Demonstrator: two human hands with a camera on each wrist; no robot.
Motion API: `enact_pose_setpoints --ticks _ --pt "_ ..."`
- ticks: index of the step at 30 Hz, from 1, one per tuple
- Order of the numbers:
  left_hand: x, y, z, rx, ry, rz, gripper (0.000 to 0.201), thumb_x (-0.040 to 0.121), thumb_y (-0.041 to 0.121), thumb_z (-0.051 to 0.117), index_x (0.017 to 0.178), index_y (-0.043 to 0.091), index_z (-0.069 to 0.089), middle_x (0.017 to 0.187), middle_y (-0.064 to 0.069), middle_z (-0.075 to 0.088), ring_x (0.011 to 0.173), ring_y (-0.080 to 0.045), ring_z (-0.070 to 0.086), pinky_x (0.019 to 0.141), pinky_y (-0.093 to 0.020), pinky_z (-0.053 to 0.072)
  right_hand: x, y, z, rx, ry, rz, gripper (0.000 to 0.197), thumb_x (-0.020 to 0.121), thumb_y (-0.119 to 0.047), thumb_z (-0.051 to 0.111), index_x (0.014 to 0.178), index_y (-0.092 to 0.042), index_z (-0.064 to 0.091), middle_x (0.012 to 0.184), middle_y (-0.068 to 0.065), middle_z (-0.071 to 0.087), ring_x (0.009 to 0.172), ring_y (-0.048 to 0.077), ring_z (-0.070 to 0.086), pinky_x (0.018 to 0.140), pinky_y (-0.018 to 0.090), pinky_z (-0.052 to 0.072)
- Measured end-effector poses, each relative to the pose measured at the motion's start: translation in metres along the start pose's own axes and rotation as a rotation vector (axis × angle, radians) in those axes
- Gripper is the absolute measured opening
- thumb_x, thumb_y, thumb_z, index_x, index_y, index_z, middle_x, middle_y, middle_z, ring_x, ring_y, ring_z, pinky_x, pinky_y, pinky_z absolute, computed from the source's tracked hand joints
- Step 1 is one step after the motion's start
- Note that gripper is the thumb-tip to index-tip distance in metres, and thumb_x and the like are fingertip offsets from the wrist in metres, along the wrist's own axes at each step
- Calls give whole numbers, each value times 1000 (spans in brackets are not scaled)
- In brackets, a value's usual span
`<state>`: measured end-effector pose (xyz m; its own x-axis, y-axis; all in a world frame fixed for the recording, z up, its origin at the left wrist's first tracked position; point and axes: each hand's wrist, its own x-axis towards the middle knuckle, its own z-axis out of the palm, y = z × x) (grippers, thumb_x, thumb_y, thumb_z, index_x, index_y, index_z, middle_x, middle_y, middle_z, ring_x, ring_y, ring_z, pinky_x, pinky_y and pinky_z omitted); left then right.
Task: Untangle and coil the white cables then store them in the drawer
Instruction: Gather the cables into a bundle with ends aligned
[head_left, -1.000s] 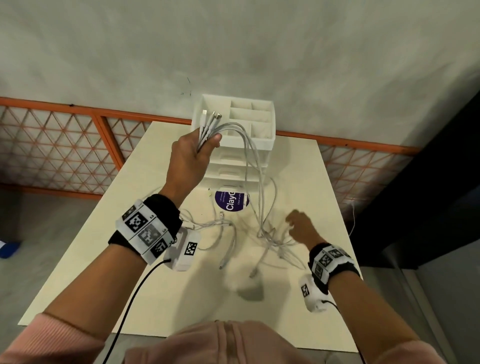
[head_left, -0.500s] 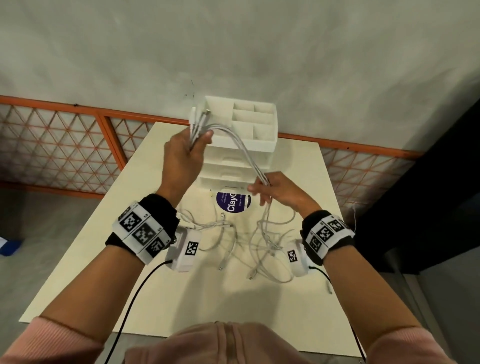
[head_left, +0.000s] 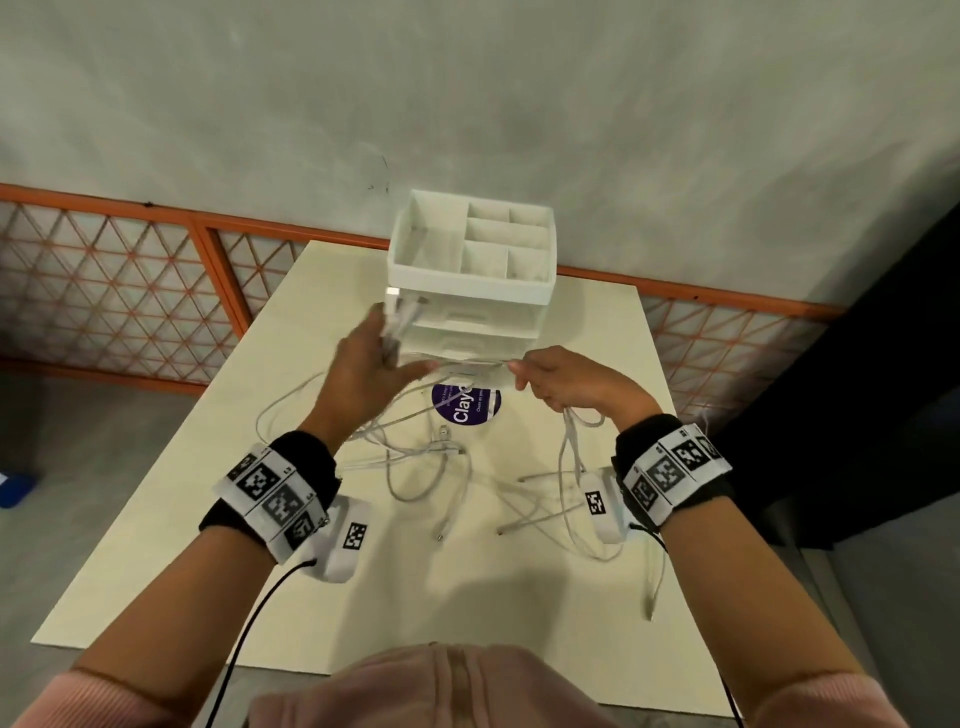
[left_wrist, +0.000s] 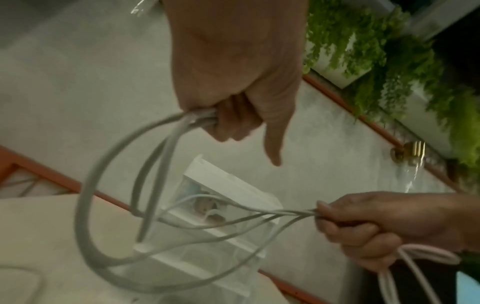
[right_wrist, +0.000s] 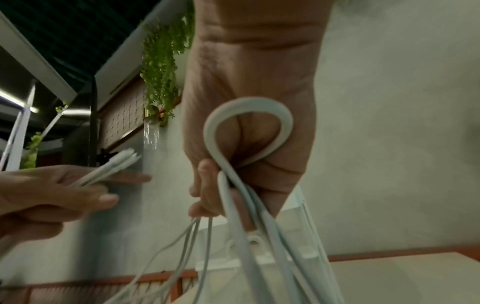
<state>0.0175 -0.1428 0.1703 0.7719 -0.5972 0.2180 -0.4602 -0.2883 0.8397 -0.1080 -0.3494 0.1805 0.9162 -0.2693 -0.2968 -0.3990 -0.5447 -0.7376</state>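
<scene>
Gripping a bunch of white cables (head_left: 470, 367) at their plug ends, the left hand (head_left: 363, 371) sits above the worktop (head_left: 218, 519) in the head view; the right hand (head_left: 566, 384) grips the same bunch further along, so a short run spans between the two hands. The remaining cable lies in loose tangled loops across the middle of the worktop, one end trailing off its right edge. A white drawer unit (head_left: 470, 291) stands at the far edge, drawers shut.

Left wrist view: left hand's fingers (left_wrist: 231, 123) curl round the cables (left_wrist: 109, 185), index finger extended; a wide loop hangs below.

Right wrist view: right hand's fingers (right_wrist: 205, 195) are wrapped round several strands (right_wrist: 246, 236), with one loop over the palm.
</scene>
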Motion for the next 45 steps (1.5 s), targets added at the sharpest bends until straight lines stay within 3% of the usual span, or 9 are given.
enact_pose_setpoints --ticks 3,7,15,22,26,31,36,39,45 --pt "-1 14 17 -74 -357 98 47 89 30 62 133 31 46 112 18 62 95 5 59 85 -8 43 -2 -15 8 144 -138 -52 44 101 -41 32 89 -7 58 56 -1 33 46 11 37 51 20 34" --pt "-4 24 32 -134 -460 53 21 101 26 38 86 23 52 52 27 54 49 9 50 49 -3 37 -4 -26 6 325 -176 -99 56 102 -43 25 91 -4 64 55 2 36 45 14 40 52 22 37" --pt "15 26 31 -123 -178 98 35 99 40 39 66 28 35 56 9 33 47 -4 34 51 -27 29 2 31 13 548 54 -20 57 100 -49 18 101 -25 70 112 7 70 106 22 63 99 42 41" --pt "30 36 23 -216 -88 122 43 95 47 42 73 12 29 61 1 24 50 -13 24 49 -28 24 6 65 56 276 -65 -53 51 78 -19 75 125 -26 56 98 -1 59 88 12 58 80 20 45" --pt "35 43 13 -223 -9 158 42 98 42 41 68 14 29 57 4 23 46 -7 23 47 -21 24 15 79 71 314 117 -72 35 85 -1 64 118 -8 55 66 5 57 59 8 62 65 15 46" --pt "37 45 4 -184 113 199 36 100 32 40 65 30 36 53 7 31 41 -3 35 46 -13 26 14 116 76 335 296 92 20 91 -4 53 111 -8 51 82 9 68 79 22 70 73 27 55" --pt "40 41 6 -148 126 180 35 99 32 42 67 19 38 55 4 32 45 -5 34 48 -14 30 6 121 55 -117 -168 406 109 65 -34 85 147 -12 17 151 11 32 138 28 33 112 43 33" --pt "38 47 8 -81 72 189 39 98 33 44 67 11 33 56 4 29 49 -8 31 50 -15 31 3 71 30 26 -81 204 132 53 -48 87 151 -26 1 159 5 14 145 25 20 116 43 27" --pt "28 64 16 -184 13 233 33 99 32 42 68 22 37 55 9 32 43 -1 37 50 -15 29 23 -13 26 272 181 -267 22 82 -38 68 101 -26 67 112 -6 68 110 11 61 100 31 44"
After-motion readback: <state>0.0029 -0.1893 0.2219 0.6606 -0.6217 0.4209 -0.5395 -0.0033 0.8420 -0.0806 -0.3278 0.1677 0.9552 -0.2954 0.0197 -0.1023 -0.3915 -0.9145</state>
